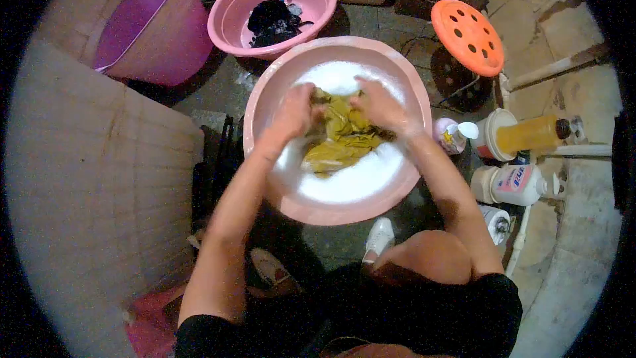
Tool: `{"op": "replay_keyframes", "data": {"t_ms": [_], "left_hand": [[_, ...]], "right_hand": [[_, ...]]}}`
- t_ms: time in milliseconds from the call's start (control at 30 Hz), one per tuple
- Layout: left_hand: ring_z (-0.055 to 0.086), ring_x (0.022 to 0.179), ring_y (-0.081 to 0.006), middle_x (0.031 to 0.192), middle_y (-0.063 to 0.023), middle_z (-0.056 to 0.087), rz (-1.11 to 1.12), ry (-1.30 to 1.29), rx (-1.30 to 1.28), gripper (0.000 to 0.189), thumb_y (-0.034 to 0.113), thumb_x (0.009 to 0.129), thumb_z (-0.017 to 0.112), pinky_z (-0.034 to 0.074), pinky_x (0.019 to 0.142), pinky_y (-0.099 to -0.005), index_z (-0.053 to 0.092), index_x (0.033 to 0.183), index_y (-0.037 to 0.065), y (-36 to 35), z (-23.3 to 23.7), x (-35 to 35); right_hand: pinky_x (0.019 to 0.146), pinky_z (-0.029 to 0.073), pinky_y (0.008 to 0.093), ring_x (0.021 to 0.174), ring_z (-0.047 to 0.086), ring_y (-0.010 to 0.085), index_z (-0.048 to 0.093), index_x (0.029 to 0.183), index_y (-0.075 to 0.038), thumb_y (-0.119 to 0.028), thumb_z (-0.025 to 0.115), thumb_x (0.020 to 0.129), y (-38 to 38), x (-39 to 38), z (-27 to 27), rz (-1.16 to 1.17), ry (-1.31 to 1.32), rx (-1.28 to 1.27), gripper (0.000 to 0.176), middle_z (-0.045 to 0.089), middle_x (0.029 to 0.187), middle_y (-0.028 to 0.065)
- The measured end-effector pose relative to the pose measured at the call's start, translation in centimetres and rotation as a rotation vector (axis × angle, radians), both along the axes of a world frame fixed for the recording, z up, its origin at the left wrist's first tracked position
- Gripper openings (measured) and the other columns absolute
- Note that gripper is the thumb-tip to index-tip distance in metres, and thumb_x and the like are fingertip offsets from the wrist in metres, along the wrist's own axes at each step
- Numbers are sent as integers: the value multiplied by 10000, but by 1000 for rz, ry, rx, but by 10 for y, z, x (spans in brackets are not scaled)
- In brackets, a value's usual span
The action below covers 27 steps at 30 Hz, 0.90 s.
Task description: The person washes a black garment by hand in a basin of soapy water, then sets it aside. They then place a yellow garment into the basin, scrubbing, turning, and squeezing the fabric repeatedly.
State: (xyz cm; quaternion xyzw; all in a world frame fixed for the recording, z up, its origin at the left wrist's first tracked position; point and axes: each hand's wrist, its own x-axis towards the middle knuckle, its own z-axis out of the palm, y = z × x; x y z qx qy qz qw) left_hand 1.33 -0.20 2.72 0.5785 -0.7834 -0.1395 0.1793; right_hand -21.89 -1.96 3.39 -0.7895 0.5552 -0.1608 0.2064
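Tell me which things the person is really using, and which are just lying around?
In use:
yellow-green cloth, under the left hand and right hand
big pink tub
white suds

Seemingly just lying about:
purple bucket
orange stool
pump bottle, maybe useful but untouched

Can't tell: dark cloth in the other basin.

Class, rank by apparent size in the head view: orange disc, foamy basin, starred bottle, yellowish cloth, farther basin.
1. Foamy basin
2. Farther basin
3. Yellowish cloth and orange disc: too alike to rank
4. Starred bottle
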Motion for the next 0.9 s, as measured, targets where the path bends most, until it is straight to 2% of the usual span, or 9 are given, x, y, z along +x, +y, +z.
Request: {"op": "replay_keyframes", "data": {"t_ms": [167, 233, 333, 400, 467, 533, 667, 733, 900], "left_hand": [[460, 1166, -370, 1206, -219, 520, 23, -275, -72, 449, 277, 789, 628, 378, 982, -442, 544, 1149, 23, 32, -76, -19], [479, 1167, -350, 1196, -246, 529, 6, -135, 755, 495, 272, 784, 625, 367, 997, -425, 526, 1196, 16, 21, -80, -15], [503, 1148, -342, 1187, -253, 540, -10, -259, 876, 550, 263, 772, 627, 363, 1004, -414, 500, 1242, 7, 10, -116, -12], [501, 1150, -345, 1203, -253, 532, 97, 154, 816, 583, 309, 774, 632, 364, 1004, -416, 495, 1242, -10, 11, -124, 5], [494, 1156, -349, 1225, -271, 511, 192, 108, 473, 738, 474, 742, 667, 355, 1011, -416, 489, 1230, -50, -3, -153, 8], [542, 1087, -345, 1195, -253, 541, 294, 380, 403, 850, 434, 603, 814, 415, 942, -410, 487, 1212, -59, 3, -22, 5], [608, 901, -251, 974, -181, 629, 246, 502, 430, 469, 304, 567, 848, 481, 786, -353, 651, 868, 3, 4, 51, 26], [588, 793, -192, 847, -116, 617, 332, 229, 407, 365, 253, 565, 848, 473, 717, -294, 627, 709, 1, 4, 84, 31], [512, 767, -124, 815, 11, 549, 30, 805, 204, 286, 93, 684, 763, 434, 702, -270, 482, 737, 81, 4, 102, 40]], "right_hand": [[899, 438, 453, 1104, 520, 362, 498, 1185, -7, -351, 579, 836, 36, 50, -49, 140, 170, 197, 497, 545, 1145, 260], [901, 430, 463, 1118, 512, 354, 557, 1087, 17, -275, 560, 848, 29, 52, -56, 133, 181, 337, 378, 546, 1144, 257], [809, 480, 460, 868, 623, 328, 615, 895, 0, -150, 514, 788, 12, 43, -105, 263, 271, 334, 210, 637, 896, 205], [820, 475, 459, 878, 616, 329, 612, 910, 1, -140, 510, 792, 1, 27, -125, 233, 98, 295, 210, 634, 916, 202], [849, 434, 446, 908, 568, 350, 604, 961, 13, -169, 539, 807, -4, 21, -121, 76, -197, 292, 247, 611, 947, 216], [860, 420, 441, 932, 550, 347, 599, 1006, 8, -144, 547, 790, 3, 31, -44, 71, -79, -327, 268, 606, 975, 192], [868, 417, 423, 959, 535, 346, 580, 1072, -2, -169, 490, 853, -4, 22, 19, 175, -293, -364, 290, 596, 1014, 180], [846, 430, 422, 925, 551, 356, 586, 1047, 2, -188, 442, 907, -4, 12, 25, 1, -271, -237, 277, 598, 991, 189], [788, 470, 409, 900, 596, 346, 575, 995, -42, -102, 494, 870, -6, 2, 103, 82, -387, -412, 161, 618, 955, 190]]}}
